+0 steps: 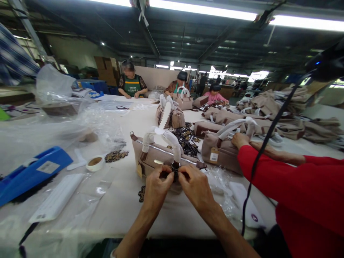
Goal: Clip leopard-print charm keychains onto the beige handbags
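Observation:
In front of me a taupe handbag (150, 157) stands upright on the table, with a silver zip along its top and white wrapping around its handles. My left hand (158, 181) and my right hand (196, 182) meet at the metal ring (175, 165) under the near handle. Between their pinched fingertips is a small dark strap (175, 173), mostly hidden by the fingers. A dark flower-shaped charm (141, 194) shows beside my left wrist; whether it joins the strap I cannot tell. Behind the bag lies a pile of dark straps with flower charms (185, 138).
At right, a co-worker's red sleeve (268, 172) reaches to another handbag (219, 152). A black cable (258, 157) hangs there. A blue tape dispenser (34, 172), a tape roll (95, 163) and plastic film (88, 122) lie left. More bags and people are beyond.

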The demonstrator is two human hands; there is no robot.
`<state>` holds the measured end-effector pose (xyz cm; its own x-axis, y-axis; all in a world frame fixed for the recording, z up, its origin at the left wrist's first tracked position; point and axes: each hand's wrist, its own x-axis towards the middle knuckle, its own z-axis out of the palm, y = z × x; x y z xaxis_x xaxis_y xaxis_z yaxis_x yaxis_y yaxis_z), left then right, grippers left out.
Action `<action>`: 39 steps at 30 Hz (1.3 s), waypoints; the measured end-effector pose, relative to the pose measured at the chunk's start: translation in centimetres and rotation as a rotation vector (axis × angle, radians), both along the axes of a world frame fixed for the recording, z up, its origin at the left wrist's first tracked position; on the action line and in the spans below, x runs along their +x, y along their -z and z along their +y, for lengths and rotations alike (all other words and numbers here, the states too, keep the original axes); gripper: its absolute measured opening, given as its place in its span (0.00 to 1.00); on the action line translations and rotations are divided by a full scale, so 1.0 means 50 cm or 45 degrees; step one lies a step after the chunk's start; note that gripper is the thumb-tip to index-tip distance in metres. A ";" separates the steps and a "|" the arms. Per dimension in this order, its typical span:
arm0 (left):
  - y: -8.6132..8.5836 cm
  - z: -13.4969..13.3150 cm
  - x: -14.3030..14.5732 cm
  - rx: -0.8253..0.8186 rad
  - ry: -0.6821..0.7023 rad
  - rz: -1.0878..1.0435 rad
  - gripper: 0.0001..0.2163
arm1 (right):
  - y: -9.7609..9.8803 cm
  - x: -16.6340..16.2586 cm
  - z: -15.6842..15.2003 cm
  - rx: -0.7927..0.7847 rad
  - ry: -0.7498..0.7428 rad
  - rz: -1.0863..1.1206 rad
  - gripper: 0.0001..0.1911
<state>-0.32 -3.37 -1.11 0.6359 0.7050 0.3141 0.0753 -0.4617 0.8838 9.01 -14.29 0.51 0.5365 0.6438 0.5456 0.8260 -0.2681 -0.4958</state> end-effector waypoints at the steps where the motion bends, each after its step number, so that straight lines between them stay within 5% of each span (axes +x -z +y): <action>1: 0.001 0.000 0.000 -0.023 0.002 -0.003 0.04 | 0.000 0.001 -0.001 0.018 0.001 0.022 0.09; 9: 0.013 0.003 0.011 -0.091 -0.012 -0.059 0.06 | 0.004 0.001 -0.003 -0.040 0.015 -0.040 0.09; 18: 0.028 0.013 0.020 -0.328 0.163 -0.155 0.11 | -0.006 0.007 0.000 -0.112 0.056 -0.139 0.09; 29: 0.015 0.013 0.012 -0.113 0.050 0.005 0.07 | -0.010 0.005 0.001 0.051 0.033 0.151 0.09; 34: -0.003 0.033 0.004 -0.403 0.358 0.089 0.07 | -0.017 0.006 -0.003 0.050 -0.007 0.205 0.09; 39: -0.024 0.024 -0.014 0.414 0.036 0.215 0.03 | -0.015 0.010 -0.005 0.007 -0.064 0.168 0.08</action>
